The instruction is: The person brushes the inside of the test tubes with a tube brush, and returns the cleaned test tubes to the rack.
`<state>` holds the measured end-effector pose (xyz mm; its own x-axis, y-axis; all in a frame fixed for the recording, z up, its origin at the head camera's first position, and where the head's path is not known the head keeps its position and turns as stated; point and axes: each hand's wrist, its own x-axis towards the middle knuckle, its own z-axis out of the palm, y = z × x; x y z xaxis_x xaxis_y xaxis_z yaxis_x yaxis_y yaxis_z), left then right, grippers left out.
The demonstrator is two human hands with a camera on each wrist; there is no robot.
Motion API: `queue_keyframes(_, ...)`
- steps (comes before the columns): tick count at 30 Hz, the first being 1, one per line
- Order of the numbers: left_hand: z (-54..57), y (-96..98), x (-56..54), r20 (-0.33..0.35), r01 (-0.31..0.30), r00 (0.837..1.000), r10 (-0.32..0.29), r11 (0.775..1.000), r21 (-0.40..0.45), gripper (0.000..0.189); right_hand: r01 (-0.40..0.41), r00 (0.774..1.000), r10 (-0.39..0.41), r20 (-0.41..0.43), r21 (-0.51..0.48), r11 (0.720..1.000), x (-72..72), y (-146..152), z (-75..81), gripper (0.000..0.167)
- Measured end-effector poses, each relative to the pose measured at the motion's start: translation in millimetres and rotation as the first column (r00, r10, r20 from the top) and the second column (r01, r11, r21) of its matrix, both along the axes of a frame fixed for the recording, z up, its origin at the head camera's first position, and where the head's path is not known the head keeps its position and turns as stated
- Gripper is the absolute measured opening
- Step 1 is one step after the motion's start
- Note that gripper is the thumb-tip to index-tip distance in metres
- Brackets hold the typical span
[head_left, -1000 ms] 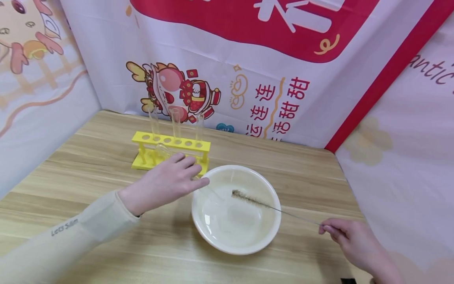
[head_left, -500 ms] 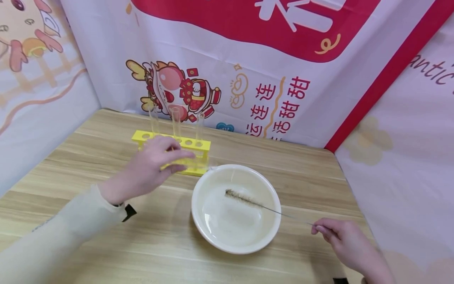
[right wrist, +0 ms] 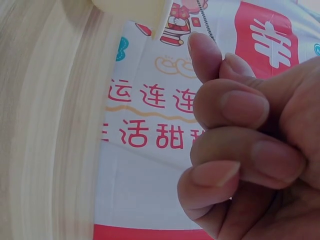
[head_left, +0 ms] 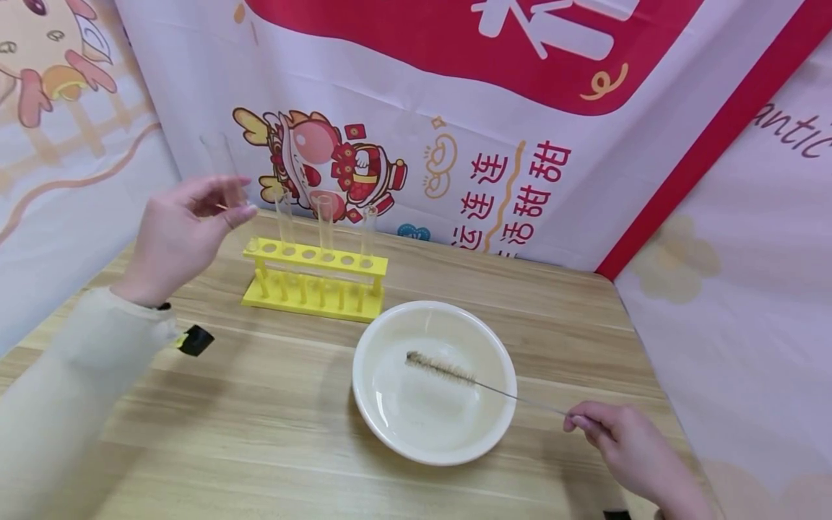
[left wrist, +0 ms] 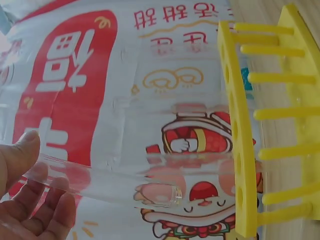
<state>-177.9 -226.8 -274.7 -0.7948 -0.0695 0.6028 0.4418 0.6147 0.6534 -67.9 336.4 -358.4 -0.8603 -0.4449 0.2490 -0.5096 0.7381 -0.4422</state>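
Observation:
My left hand (head_left: pixel 178 235) pinches a clear glass test tube (head_left: pixel 221 155) between thumb and fingers, tilted, its lower end over the left end of the yellow test tube rack (head_left: pixel 312 309). In the left wrist view the tube's rounded end (left wrist: pixel 162 194) points toward the rack. Three other test tubes stand in the rack, one of them the middle tube (head_left: pixel 326 224). At the right, my right hand (head_left: pixel 627 440) grips the wire handle of a test tube brush (head_left: pixel 445 368). Its bristles lie over the white bowl (head_left: pixel 434 459). In the right wrist view the fingers (right wrist: pixel 245 107) are curled in.
The bowl stands on the wooden table (head_left: pixel 279 426), just right of and in front of the rack. A printed cloth backdrop (head_left: pixel 416 108) rises behind the table, and more printed cloth hangs at both sides. A black tab (head_left: pixel 196 339) hangs by the left sleeve.
My left hand has lifted the test tube away from the bowl, leftward and back, turning it from slanting to nearly upright above the rack's left end. The brush has shifted slightly left.

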Motion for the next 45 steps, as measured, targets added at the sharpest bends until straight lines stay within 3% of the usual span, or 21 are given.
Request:
queue_keyframes(6, -1.1, -19.3, -21.8, 0.142, -0.040, 0.989, 0.027, 0.995, 0.089, 0.037, -0.005, 1.000, 0.005, 0.002, 0.008, 1.000, 0.6, -2, -0.6, 0.036)
queue_keyframes(13, -3.8, -29.7, -44.5, 0.257, -0.057, 0.966, 0.030, 0.994, 0.097, 0.042, 0.005, 1.000, -0.005, 0.016, 0.021, 1.000, 1.3, -4, 0.5, 0.035)
queue_keyframes(19, -10.1, -31.0, -54.9, 0.292, -0.050, 0.956, 0.030, 0.997, 0.061, 0.043, 0.005, 1.000, -0.005, 0.023, 0.028, 1.000, 1.9, -6, 1.8, 0.034)
queue_keyframes(29, -21.5, -28.0, -63.0, 0.319, -0.018, 0.948, 0.002, 0.999, 0.047, 0.044, -0.004, 1.000, 0.002, 0.024, 0.053, 0.999, 0.6, -9, 3.4, 0.033)
queue_keyframes(37, -34.9, -26.8, -70.8, 0.339, 0.029, 0.940, -0.033, 0.999, 0.017, 0.047, -0.011, 0.999, 0.009, 0.033, 0.061, 0.998, -0.4, -10, 3.2, 0.033)
queue_keyframes(45, -49.8, -28.6, -75.9, 0.372, 0.037, 0.928, -0.033, 0.999, -0.003, 0.047, -0.007, 1.000, 0.005, 0.031, 0.071, 0.997, -0.6, -12, 3.7, 0.032)
